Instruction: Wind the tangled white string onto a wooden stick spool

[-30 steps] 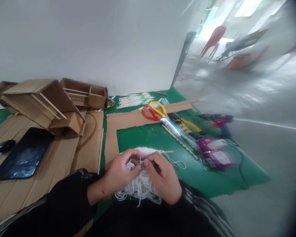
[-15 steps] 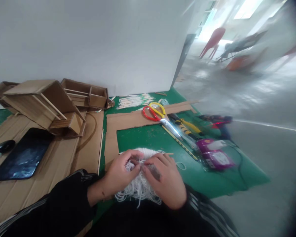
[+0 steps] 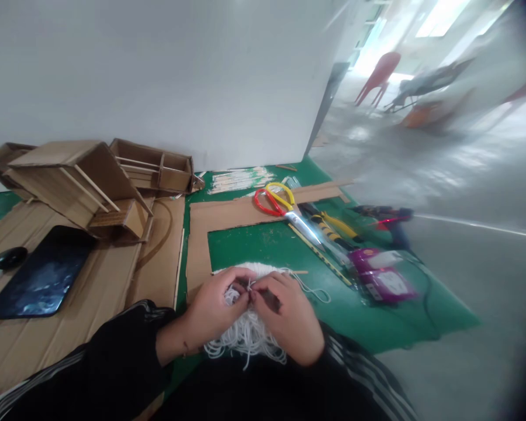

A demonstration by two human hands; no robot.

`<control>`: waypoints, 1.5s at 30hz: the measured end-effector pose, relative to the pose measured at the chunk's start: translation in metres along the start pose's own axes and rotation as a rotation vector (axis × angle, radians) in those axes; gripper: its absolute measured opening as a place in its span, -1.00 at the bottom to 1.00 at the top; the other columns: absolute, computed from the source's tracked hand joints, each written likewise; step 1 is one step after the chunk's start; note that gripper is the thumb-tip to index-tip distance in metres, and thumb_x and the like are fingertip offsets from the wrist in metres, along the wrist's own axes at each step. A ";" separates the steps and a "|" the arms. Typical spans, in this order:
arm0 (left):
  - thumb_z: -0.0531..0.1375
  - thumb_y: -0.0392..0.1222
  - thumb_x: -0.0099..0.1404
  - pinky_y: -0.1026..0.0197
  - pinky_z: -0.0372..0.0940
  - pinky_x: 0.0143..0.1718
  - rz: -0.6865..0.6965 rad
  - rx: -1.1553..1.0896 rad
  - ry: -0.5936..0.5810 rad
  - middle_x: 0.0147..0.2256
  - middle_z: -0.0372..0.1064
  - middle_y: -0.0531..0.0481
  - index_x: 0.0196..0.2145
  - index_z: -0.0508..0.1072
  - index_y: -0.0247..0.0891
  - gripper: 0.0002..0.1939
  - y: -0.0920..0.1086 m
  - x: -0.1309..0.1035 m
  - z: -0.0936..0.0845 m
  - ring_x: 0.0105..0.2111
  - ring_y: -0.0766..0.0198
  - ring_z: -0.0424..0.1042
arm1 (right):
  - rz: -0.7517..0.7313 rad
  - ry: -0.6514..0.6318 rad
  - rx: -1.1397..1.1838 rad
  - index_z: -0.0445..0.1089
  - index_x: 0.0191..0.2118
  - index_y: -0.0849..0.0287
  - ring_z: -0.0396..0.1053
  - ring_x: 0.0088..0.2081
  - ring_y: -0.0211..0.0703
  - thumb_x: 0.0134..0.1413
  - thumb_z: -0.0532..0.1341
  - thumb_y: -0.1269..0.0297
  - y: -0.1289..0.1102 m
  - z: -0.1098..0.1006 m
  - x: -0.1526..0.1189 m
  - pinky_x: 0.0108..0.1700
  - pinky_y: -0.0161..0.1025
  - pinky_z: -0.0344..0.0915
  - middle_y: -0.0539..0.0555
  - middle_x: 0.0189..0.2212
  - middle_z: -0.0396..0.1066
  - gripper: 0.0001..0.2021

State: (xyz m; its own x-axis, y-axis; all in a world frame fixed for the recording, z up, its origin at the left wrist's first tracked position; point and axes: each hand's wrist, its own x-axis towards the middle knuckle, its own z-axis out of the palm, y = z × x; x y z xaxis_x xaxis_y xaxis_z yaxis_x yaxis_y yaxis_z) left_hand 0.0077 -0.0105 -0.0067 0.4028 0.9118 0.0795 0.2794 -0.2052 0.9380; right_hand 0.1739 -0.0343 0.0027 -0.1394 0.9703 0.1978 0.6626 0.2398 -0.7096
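Observation:
A loose heap of white yarn [image 3: 245, 338] lies at the front edge of the green table, below and behind both hands. My left hand [image 3: 217, 301] pinches a strand of it between thumb and fingers. Close against those fingertips, my right hand [image 3: 289, 310] pinches the same small spot of yarn. Whether there is a knot between the fingers I cannot tell. A thin wooden stick [image 3: 298, 272] pokes out past my right knuckles, mostly hidden. One loop of yarn trails over the table on the right.
Scissors [image 3: 300, 225] with red and yellow handles lie beyond my hands on an L-shaped cardboard piece [image 3: 228, 214]. Pliers [image 3: 339, 227], a glue gun [image 3: 388, 219] and a purple packet [image 3: 379, 275] are at right. Cardboard boxes [image 3: 74, 184] and a phone [image 3: 41, 275] are at left.
My right hand has shifted slightly left and its fingers have drawn in. The yarn loop on the right shows more. The left hand has hardly moved.

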 end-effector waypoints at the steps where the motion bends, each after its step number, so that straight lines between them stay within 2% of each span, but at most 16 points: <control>1: 0.16 -0.28 0.26 0.27 0.34 -0.15 0.001 0.006 0.001 -0.13 0.43 -0.01 -0.08 0.41 -0.20 -0.75 0.000 0.000 0.000 -0.23 0.29 0.45 | 0.004 0.003 0.000 0.41 -0.39 0.15 0.29 -0.26 -0.04 0.10 0.16 0.39 0.000 0.000 0.000 -0.17 -0.10 0.15 0.07 -0.37 0.42 -0.90; 4: 0.15 -0.28 0.27 0.28 0.34 -0.17 0.005 0.033 0.000 -0.14 0.44 0.01 -0.08 0.41 -0.18 -0.75 0.000 0.000 0.000 -0.26 0.31 0.45 | 0.025 0.024 0.043 0.38 -0.43 0.15 0.28 -0.28 -0.07 0.09 0.14 0.41 -0.001 -0.002 0.001 -0.19 -0.13 0.16 0.07 -0.40 0.39 -0.88; 9: 0.11 -0.42 0.21 0.30 0.33 -0.18 0.016 0.107 -0.004 -0.15 0.44 0.06 -0.08 0.41 -0.14 -0.66 0.003 0.002 -0.001 -0.29 0.33 0.45 | 0.068 0.016 0.249 0.31 -0.44 0.16 0.26 -0.36 -0.17 0.06 0.09 0.45 -0.004 -0.007 0.004 -0.30 -0.24 0.18 0.03 -0.42 0.33 -0.88; 16: 0.14 -0.35 0.23 0.29 0.34 -0.19 -0.011 0.134 -0.013 -0.13 0.44 0.05 -0.07 0.41 -0.13 -0.69 0.005 0.001 -0.002 -0.28 0.31 0.45 | 0.235 -0.075 0.494 0.30 -0.43 0.16 0.23 -0.42 -0.21 0.08 0.13 0.29 -0.007 -0.012 0.003 -0.37 -0.27 0.18 0.02 -0.47 0.33 -0.89; 20: 0.14 -0.36 0.22 0.28 0.34 -0.18 -0.029 0.129 -0.012 -0.12 0.44 0.03 -0.07 0.41 -0.14 -0.68 0.004 0.001 -0.002 -0.27 0.30 0.45 | 0.251 -0.113 0.568 0.27 -0.43 0.16 0.20 -0.47 -0.26 0.08 0.11 0.28 -0.007 -0.012 0.002 -0.43 -0.31 0.15 0.00 -0.49 0.32 -0.88; 25: 0.14 -0.38 0.20 0.26 0.33 -0.15 -0.013 0.125 -0.010 -0.11 0.42 0.05 -0.05 0.39 -0.12 -0.64 0.001 0.001 -0.002 -0.28 0.32 0.44 | 0.241 -0.114 0.471 0.28 -0.43 0.16 0.11 -0.54 -0.31 0.09 0.09 0.33 -0.007 -0.017 0.003 -0.50 -0.36 0.09 -0.08 -0.56 0.19 -0.90; 30: 0.14 -0.37 0.19 0.24 0.33 -0.17 -0.016 0.111 0.005 -0.12 0.41 0.01 -0.06 0.36 -0.17 -0.66 0.001 0.000 -0.002 -0.27 0.31 0.44 | 0.120 -0.236 0.211 0.36 -0.38 0.16 0.26 -0.45 -0.25 0.06 0.13 0.38 -0.003 -0.026 0.003 -0.40 -0.32 0.21 -0.02 -0.48 0.34 -0.92; 34: 0.14 -0.39 0.16 0.24 0.33 -0.21 -0.033 0.107 0.044 -0.19 0.42 0.00 -0.18 0.31 -0.20 -0.74 0.001 -0.001 -0.001 -0.29 0.30 0.43 | 0.016 -0.228 0.046 0.37 -0.38 0.15 0.31 -0.40 -0.22 0.02 0.13 0.45 -0.001 -0.031 0.002 -0.33 -0.29 0.24 0.01 -0.43 0.38 -0.90; 37: 0.13 -0.40 0.15 0.23 0.32 -0.21 -0.038 0.129 0.062 -0.18 0.43 0.02 -0.23 0.30 -0.19 -0.78 0.001 -0.001 -0.001 -0.29 0.30 0.43 | 0.039 -0.212 0.014 0.38 -0.40 0.14 0.27 -0.49 -0.25 0.01 0.10 0.48 -0.002 -0.034 0.002 -0.42 -0.32 0.20 -0.04 -0.53 0.33 -0.86; 41: 0.11 -0.40 0.16 0.22 0.32 -0.16 -0.051 0.171 0.030 -0.18 0.44 0.03 -0.16 0.37 -0.18 -0.72 0.003 -0.001 -0.001 -0.26 0.28 0.45 | 0.115 -0.238 0.020 0.42 -0.39 0.12 0.15 -0.61 -0.28 0.01 0.10 0.44 -0.003 -0.036 0.004 -0.54 -0.34 0.09 -0.12 -0.68 0.21 -0.83; 43: 0.11 -0.39 0.16 0.23 0.33 -0.18 -0.060 0.175 0.019 -0.16 0.45 0.04 -0.14 0.39 -0.16 -0.69 0.003 -0.001 -0.001 -0.28 0.29 0.46 | 0.115 -0.233 0.010 0.44 -0.39 0.12 0.20 -0.58 -0.26 0.01 0.10 0.42 -0.003 -0.037 0.005 -0.51 -0.32 0.13 -0.09 -0.65 0.26 -0.83; 45: 0.12 -0.39 0.16 0.24 0.34 -0.20 -0.051 0.180 0.015 -0.14 0.45 0.05 -0.12 0.41 -0.15 -0.67 0.003 -0.001 -0.002 -0.29 0.29 0.46 | 0.067 -0.211 0.009 0.43 -0.41 0.12 0.30 -0.46 -0.20 0.00 0.10 0.43 -0.003 -0.039 0.005 -0.39 -0.28 0.21 -0.03 -0.55 0.36 -0.84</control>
State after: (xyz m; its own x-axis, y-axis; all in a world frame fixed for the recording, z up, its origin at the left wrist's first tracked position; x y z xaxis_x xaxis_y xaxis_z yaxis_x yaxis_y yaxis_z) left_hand 0.0069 -0.0112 -0.0033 0.3718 0.9275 0.0401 0.4511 -0.2182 0.8654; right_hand 0.2002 -0.0313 0.0325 -0.2466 0.9691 0.0047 0.6689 0.1738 -0.7228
